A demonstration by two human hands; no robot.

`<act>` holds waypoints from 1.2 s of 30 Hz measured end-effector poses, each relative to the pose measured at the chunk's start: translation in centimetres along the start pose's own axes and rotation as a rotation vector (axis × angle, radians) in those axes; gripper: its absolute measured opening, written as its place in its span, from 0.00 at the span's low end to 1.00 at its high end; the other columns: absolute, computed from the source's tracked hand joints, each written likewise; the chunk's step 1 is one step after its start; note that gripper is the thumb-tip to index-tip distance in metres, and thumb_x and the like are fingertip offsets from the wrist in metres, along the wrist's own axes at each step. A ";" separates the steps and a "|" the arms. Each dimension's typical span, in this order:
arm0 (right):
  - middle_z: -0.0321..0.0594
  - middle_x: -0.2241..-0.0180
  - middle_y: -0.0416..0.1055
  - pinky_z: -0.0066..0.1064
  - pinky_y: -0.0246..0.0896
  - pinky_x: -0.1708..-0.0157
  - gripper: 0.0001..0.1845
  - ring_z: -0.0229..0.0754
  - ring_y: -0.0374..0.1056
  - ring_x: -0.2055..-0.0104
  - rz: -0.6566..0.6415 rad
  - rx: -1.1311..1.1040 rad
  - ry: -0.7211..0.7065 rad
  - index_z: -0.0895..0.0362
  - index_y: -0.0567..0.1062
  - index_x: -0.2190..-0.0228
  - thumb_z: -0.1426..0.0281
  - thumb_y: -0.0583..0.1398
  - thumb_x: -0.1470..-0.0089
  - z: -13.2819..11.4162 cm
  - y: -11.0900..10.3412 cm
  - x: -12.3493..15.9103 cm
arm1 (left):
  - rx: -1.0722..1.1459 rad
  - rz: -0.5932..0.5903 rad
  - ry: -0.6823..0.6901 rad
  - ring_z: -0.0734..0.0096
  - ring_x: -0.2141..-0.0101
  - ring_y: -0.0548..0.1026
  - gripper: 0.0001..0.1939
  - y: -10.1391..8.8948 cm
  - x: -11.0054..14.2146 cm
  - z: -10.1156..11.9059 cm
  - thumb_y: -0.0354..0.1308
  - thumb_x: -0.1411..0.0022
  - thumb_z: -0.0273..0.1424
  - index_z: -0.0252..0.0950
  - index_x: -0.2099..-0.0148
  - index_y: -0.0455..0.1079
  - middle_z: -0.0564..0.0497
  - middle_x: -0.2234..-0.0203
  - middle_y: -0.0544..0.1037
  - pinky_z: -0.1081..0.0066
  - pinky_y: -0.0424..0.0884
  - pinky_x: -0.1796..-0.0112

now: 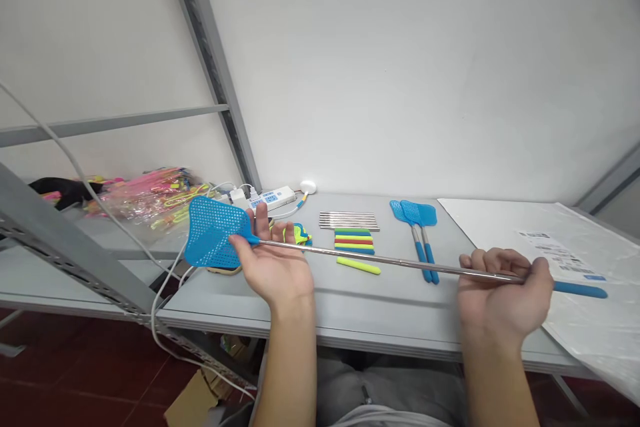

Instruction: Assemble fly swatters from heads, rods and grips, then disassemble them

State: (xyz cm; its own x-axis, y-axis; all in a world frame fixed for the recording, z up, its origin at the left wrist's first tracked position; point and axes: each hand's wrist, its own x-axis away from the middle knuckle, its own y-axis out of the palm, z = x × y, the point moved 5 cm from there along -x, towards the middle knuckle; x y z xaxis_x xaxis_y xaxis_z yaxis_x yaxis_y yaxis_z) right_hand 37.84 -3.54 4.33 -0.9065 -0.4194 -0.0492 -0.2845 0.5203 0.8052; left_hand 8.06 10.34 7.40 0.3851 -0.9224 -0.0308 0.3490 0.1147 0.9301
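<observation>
**Blue fly swatter (400,261) held lengthwise across two hands**

The row of five coloured grips (354,241) on the counter (350,297) serves as landmark. Farthest left of it, one heap of plastic-wrapped goods (150,197) lies on a shelf; its pieces cannot be counted. The held swatter's one mesh head points left, well left of the row. There the left hand (280,267) cradles the neck loosely, palm up, thumb over the head's edge. Left of the row and beyond it is one power strip (277,197); nearer the row lie yellow and blue mesh pieces (302,235), partly hidden and uncountable. Just beyond the row sit about six metal rods (349,221); on its near side is one loose yellow grip (359,266). The swatter's long axis runs left to right, dipping slightly rightward, its shaft passing in front of the row. Right of the row lie two other blue swatters (423,215), heads overlapping and pointing away from the person. Farther right, the right hand (505,297) grasps the shaft with curled fingers beside its blue handle, which points right. One white sheet (480,220) lies beyond that hand, right of the row.
</observation>
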 end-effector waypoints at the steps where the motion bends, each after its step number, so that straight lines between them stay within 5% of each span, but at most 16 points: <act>1: 0.31 0.85 0.53 0.30 0.57 0.77 0.24 0.34 0.51 0.82 0.007 -0.010 -0.013 0.56 0.66 0.83 0.64 0.45 0.40 0.2 0.1 0.0 | 0.005 0.010 0.015 0.79 0.74 0.72 0.21 0.0 0.1 0.0 0.43 0.29 0.46 0.41 0.57 0.73 0.51 0.47 0.75 0.73 0.71 0.65; 7: 0.39 0.78 0.68 0.33 0.62 0.70 0.22 0.38 0.64 0.73 -0.030 -0.029 0.024 0.57 0.74 0.78 0.66 0.47 0.41 2.8 2.7 2.7 | 0.005 -0.083 0.030 0.79 0.73 0.73 0.21 1.7 3.6 -2.0 0.44 0.30 0.47 0.41 0.56 0.73 0.50 0.56 0.80 0.75 0.70 0.65; 12: 0.42 0.72 0.74 0.33 0.64 0.63 0.21 0.39 0.68 0.68 -0.197 -0.026 0.000 0.57 0.77 0.77 0.65 0.50 0.41 4.2 6.4 6.5 | -0.031 -0.254 -0.166 0.74 0.66 0.76 0.19 2.9 8.1 -5.9 0.43 0.29 0.47 0.43 0.52 0.70 0.49 0.56 0.80 0.72 0.71 0.63; 17: 0.42 0.67 0.76 0.40 0.65 0.58 0.24 0.42 0.69 0.65 -0.331 -0.048 0.179 0.55 0.77 0.78 0.61 0.50 0.39 5.6 8.0 8.5 | -0.032 -0.402 -0.313 0.68 0.64 0.77 0.20 3.5 10.5 -6.8 0.40 0.30 0.50 0.47 0.52 0.67 0.50 0.60 0.82 0.63 0.71 0.58; 21: 0.42 0.66 0.74 0.37 0.64 0.56 0.24 0.42 0.68 0.62 -0.384 0.049 0.184 0.55 0.80 0.71 0.57 0.50 0.38 5.9 7.5 8.3 | -0.090 -0.403 -0.322 0.68 0.66 0.78 0.20 3.4 9.6 -6.5 0.44 0.30 0.49 0.45 0.49 0.68 0.50 0.64 0.82 0.63 0.71 0.58; 24: 0.34 0.74 0.65 0.29 0.63 0.64 0.20 0.35 0.62 0.69 -0.396 0.133 0.179 0.55 0.80 0.64 0.55 0.55 0.40 5.4 6.5 7.5 | -0.085 -0.334 -0.319 0.75 0.71 0.76 0.19 3.0 8.2 -6.2 0.46 0.30 0.46 0.43 0.48 0.70 0.52 0.66 0.81 0.69 0.71 0.60; 30: 0.25 0.85 0.49 0.26 0.54 0.76 0.11 0.30 0.48 0.82 -0.509 0.318 0.198 0.55 0.77 0.71 0.60 0.64 0.47 4.5 3.5 5.5 | -0.034 -0.211 -0.207 0.78 0.73 0.75 0.18 2.5 5.8 -4.2 0.48 0.30 0.46 0.43 0.51 0.72 0.52 0.66 0.80 0.73 0.71 0.63; 33: 0.25 0.87 0.51 0.29 0.55 0.76 0.11 0.31 0.50 0.83 -0.679 0.393 0.190 0.55 0.76 0.72 0.60 0.64 0.47 4.2 2.8 5.0 | -0.047 -0.182 -0.148 0.78 0.73 0.74 0.17 2.1 4.8 -3.2 0.49 0.31 0.45 0.43 0.51 0.72 0.53 0.64 0.80 0.73 0.71 0.62; 36: 0.32 0.82 0.65 0.29 0.57 0.76 0.08 0.35 0.60 0.79 -0.790 0.699 0.036 0.53 0.79 0.68 0.62 0.64 0.47 3.7 2.6 5.0 | -0.068 -0.160 -0.101 0.78 0.73 0.74 0.16 1.7 3.6 -2.6 0.49 0.31 0.44 0.42 0.52 0.73 0.52 0.62 0.80 0.73 0.70 0.62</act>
State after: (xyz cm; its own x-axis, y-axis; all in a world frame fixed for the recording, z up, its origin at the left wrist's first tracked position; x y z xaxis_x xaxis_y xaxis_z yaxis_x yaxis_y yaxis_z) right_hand 31.43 -1.52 3.94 -0.3787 -0.8419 -0.3845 -0.9169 0.3978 0.0320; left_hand 12.23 8.20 7.92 0.2335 -0.9628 -0.1359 0.4566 -0.0148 0.8895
